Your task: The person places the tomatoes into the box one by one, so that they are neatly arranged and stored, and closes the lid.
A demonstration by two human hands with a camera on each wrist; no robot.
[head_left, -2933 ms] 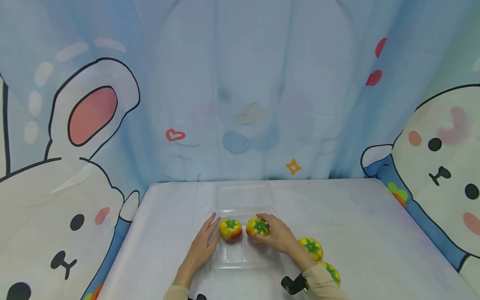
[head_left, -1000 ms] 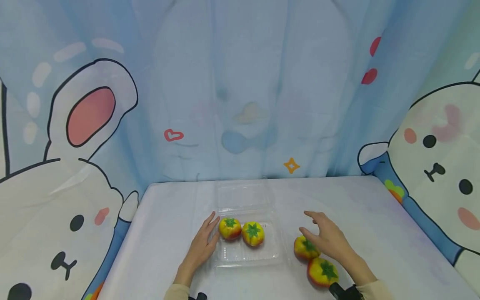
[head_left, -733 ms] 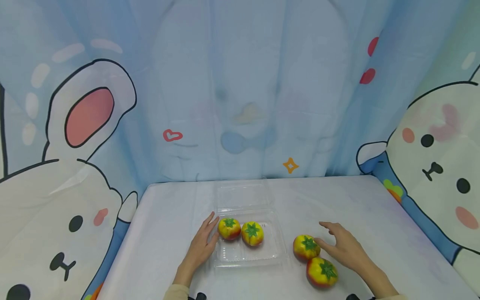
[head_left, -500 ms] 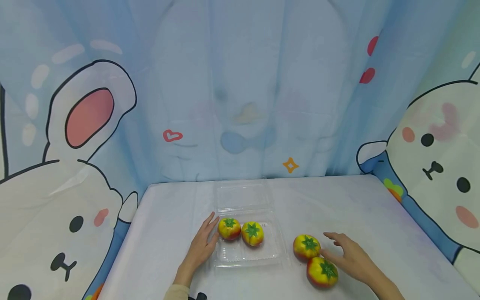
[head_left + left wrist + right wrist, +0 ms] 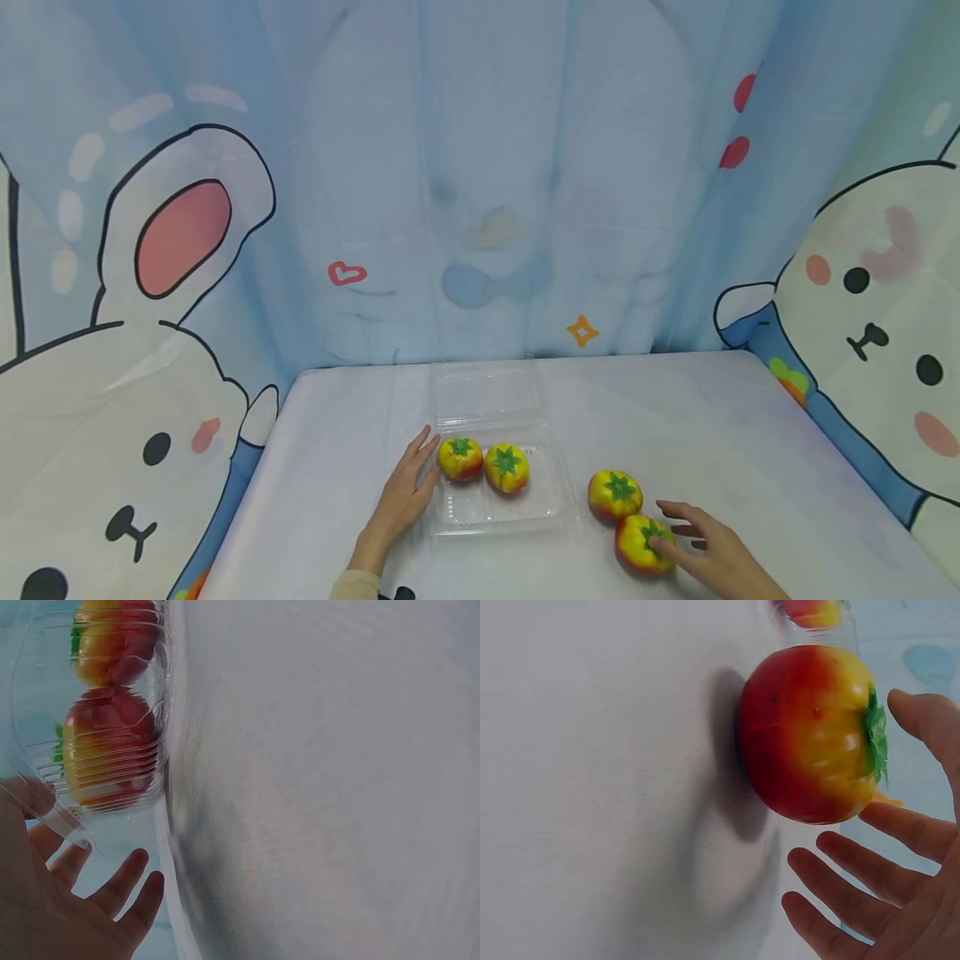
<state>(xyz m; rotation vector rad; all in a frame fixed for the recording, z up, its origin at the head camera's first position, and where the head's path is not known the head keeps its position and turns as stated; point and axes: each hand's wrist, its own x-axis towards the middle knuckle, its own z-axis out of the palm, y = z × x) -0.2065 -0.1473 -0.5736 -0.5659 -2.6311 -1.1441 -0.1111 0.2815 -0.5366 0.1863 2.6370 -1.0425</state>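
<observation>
A clear plastic clamshell box lies open on the table, holding a left toy fruit and a right toy fruit. Both look like persimmons, red and yellow with green star-shaped tops. My left hand stands at the box's left side, fingers extended; its thumb meets the rim in the left wrist view. Right of the box are a rear toy fruit and a front toy fruit, side by side. My right hand is spread beside the front fruit, thumb over its top; the right wrist view shows no grip.
The box's transparent lid lies folded back toward the far table edge. A white cloth covers the table. Behind it hangs a blue curtain printed with cartoon animals.
My right hand let go of the second fruit in the box, moved right past the loose fruits, then came down toward the front one. My left hand has stayed at the box.
</observation>
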